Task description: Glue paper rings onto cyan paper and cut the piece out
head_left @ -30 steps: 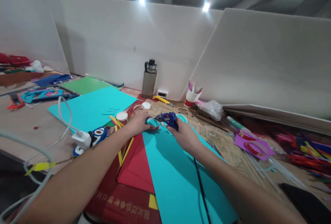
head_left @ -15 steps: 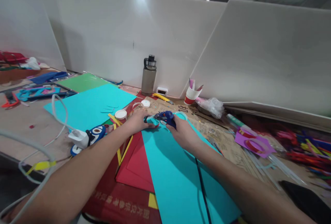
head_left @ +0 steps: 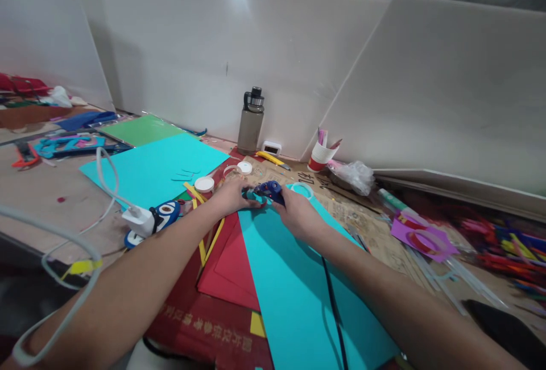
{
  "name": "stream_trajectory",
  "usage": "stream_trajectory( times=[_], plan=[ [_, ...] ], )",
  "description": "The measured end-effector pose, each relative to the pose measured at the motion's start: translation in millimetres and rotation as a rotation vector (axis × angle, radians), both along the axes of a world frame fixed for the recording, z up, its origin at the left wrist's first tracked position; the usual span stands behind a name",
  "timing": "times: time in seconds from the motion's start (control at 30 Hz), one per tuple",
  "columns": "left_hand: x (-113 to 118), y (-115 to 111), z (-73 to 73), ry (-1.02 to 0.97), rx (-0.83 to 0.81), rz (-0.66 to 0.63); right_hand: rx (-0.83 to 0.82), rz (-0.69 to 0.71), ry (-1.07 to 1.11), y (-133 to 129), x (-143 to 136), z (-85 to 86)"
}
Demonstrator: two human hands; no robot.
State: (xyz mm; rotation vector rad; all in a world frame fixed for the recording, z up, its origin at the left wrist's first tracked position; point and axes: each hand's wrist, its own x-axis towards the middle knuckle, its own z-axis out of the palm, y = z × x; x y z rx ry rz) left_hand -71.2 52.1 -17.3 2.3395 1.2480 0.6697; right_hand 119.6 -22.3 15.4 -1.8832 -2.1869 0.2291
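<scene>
My right hand [head_left: 298, 213] is wrapped round a dark blue hot glue gun [head_left: 272, 189], its nozzle pointing left. A black cord [head_left: 333, 307] runs from below my right wrist toward the front. Facing it, my left hand [head_left: 232, 194] pinches a small turquoise paper piece [head_left: 261, 200], partly hidden by fingers and gun. The nozzle is close to this piece; I cannot tell whether they touch. Beneath both hands lies a long turquoise sheet [head_left: 285, 279], with a pale turquoise ring [head_left: 302, 189] at its far end.
Red sheets [head_left: 232, 270] and yellow strips [head_left: 202, 245] lie left of the turquoise sheet. Beyond are white lids [head_left: 204, 184], a yellow cutter [head_left: 273, 159], a bottle [head_left: 251, 122] and a paper cup [head_left: 321, 156]. A power strip [head_left: 166, 214] with a white plug sits by my left forearm.
The glue gun has shifted slightly left, nearer my left fingers, and covers more of the turquoise piece. The whole view has moved a little, so the surroundings appear farther right.
</scene>
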Motion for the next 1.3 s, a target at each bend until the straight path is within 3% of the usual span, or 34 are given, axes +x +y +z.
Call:
stream_trajectory(
  times=[0.43, 0.83, 1.3],
  plan=[
    [-0.1, 1.7, -4.4, 0.094, 0.053, 0.052, -0.037, -0.043, -0.161, -3.2, -1.5, 11.8],
    [0.3, 2.4, -4.7, 0.068, 0.010, 0.034, 0.007, -0.035, -0.075, -0.4, -4.5, -5.2],
    [-1.1, 4.2, -6.0, 0.061, 0.012, 0.018, -0.015, -0.037, -0.008, -2.6, 3.2, -6.3]
  ],
)
